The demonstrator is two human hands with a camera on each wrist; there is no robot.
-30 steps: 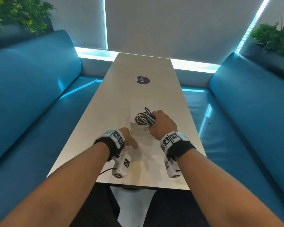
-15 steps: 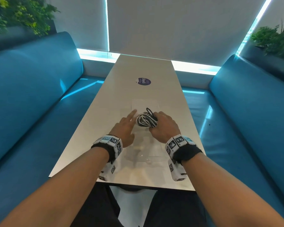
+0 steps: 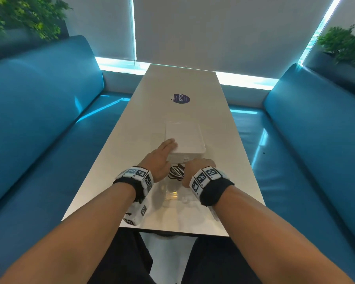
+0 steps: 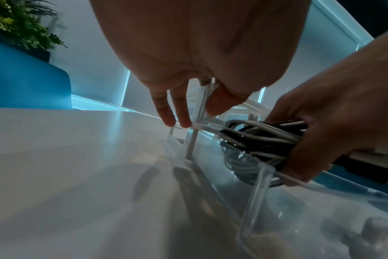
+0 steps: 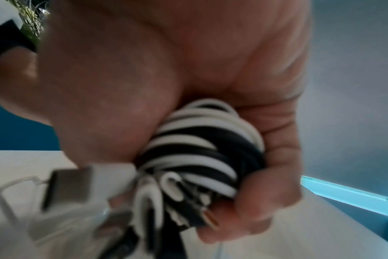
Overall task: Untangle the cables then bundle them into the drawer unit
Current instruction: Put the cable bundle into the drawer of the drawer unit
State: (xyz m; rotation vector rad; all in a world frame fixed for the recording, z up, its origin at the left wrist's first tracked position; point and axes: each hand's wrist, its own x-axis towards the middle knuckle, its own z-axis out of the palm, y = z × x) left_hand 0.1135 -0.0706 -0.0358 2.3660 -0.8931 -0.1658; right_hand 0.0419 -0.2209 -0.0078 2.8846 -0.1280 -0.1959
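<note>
A coiled bundle of black and white cables [image 3: 176, 172] is gripped in my right hand [image 3: 199, 166], low over the pulled-out clear drawer [image 3: 173, 194]. The left wrist view shows the bundle [image 4: 261, 138] partly inside the drawer's wall [image 4: 258, 184]. The right wrist view is blurred, and there the fingers wrap the bundle [image 5: 199, 154]. My left hand [image 3: 162, 153] lies with straight fingers on the near left corner of the clear drawer unit [image 3: 186, 136]. Its fingertips [image 4: 166, 113] touch the unit's frame.
The white table [image 3: 182, 83] runs away from me between two blue benches [image 3: 39, 119] [image 3: 316, 130]. A round purple sticker [image 3: 179, 98] lies beyond the unit. Plants stand in planters behind both benches. The table's front edge is just below my wrists.
My left hand rose from the table's near part and came to rest on the drawer unit. My right hand brought the bundle toward me and down to the drawer.
</note>
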